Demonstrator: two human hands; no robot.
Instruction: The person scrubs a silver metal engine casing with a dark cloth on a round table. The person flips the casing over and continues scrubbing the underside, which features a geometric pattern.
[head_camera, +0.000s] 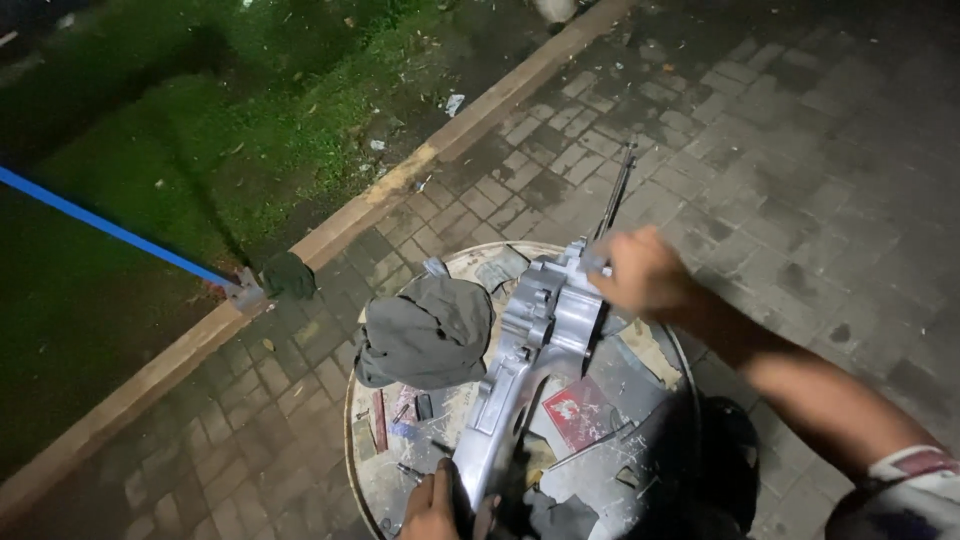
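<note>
A long silver metal engine casing (530, 340) lies slanted across a round worn tabletop (360, 440). My left hand (432, 505) grips the casing's near end at the bottom of the view. At the casing's far end my right hand (645, 272) is closed around the upper part, and a thin dark rod (617, 190) sticks out beyond it. A crumpled grey cloth (425, 330) rests on the tabletop just left of the casing.
Scraps of paper, a red label (575, 412) and small tools litter the tabletop. The ground is grey paving bricks (800, 150), with a concrete kerb (330, 235) and grass (200, 120) to the left. A blue bar (110, 228) runs to a bracket on the kerb.
</note>
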